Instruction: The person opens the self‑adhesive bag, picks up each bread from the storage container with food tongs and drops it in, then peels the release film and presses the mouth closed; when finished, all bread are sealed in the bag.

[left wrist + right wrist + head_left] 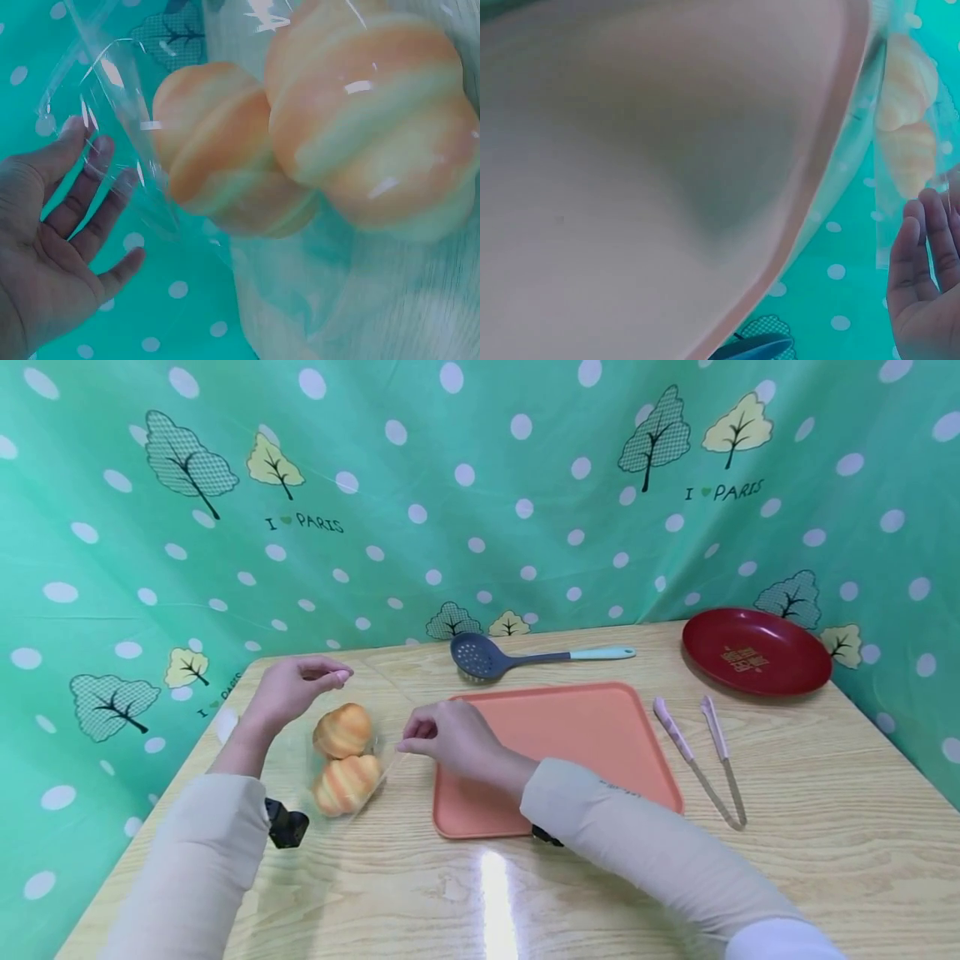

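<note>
Two striped bread rolls, one farther and one nearer, lie inside a clear plastic bag on the left of the table. My left hand pinches the bag's film between thumb and fingertips, above and left of the rolls. On the other side, my right hand pinches the bag's edge, over the left rim of the pink tray. In the left wrist view the film rises to the left thumb and fingertips, with the rolls close beside them.
Behind the tray lies a slotted spoon with a light blue handle. Tongs with pinkish handles rest to the tray's right. A dark red plate stands at the back right, near the green dotted cloth.
</note>
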Motion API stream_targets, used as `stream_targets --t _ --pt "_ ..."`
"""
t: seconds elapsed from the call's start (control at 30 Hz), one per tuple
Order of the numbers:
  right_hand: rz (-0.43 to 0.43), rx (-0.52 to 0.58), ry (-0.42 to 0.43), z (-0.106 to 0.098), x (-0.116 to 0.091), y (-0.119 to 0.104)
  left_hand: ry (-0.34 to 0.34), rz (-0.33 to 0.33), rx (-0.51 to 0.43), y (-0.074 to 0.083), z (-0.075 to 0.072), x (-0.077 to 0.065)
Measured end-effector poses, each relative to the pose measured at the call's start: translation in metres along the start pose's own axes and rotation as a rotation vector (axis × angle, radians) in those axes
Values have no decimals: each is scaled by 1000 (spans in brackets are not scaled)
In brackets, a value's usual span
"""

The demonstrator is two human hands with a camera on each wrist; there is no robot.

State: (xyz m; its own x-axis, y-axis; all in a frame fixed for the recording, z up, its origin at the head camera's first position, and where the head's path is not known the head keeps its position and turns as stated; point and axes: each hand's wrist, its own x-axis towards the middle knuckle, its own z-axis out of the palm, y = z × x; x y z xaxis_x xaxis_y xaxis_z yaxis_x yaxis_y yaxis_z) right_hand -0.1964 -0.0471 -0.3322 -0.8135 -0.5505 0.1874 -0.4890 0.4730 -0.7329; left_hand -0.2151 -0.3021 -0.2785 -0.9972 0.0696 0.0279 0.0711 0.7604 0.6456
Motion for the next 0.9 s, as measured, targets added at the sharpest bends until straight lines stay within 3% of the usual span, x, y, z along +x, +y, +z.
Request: stream_targets --t 0.3,0.6,0.9 --pt "-24 62 20 -11 5 2 64 3 -131 -7 -16 -13" --pt "-29 111 70 -26 10 -3 194 66 -269 -16 -25 -30" --pt "-79 82 107 -42 17 -10 274 190 -621 -20 -26 -42"
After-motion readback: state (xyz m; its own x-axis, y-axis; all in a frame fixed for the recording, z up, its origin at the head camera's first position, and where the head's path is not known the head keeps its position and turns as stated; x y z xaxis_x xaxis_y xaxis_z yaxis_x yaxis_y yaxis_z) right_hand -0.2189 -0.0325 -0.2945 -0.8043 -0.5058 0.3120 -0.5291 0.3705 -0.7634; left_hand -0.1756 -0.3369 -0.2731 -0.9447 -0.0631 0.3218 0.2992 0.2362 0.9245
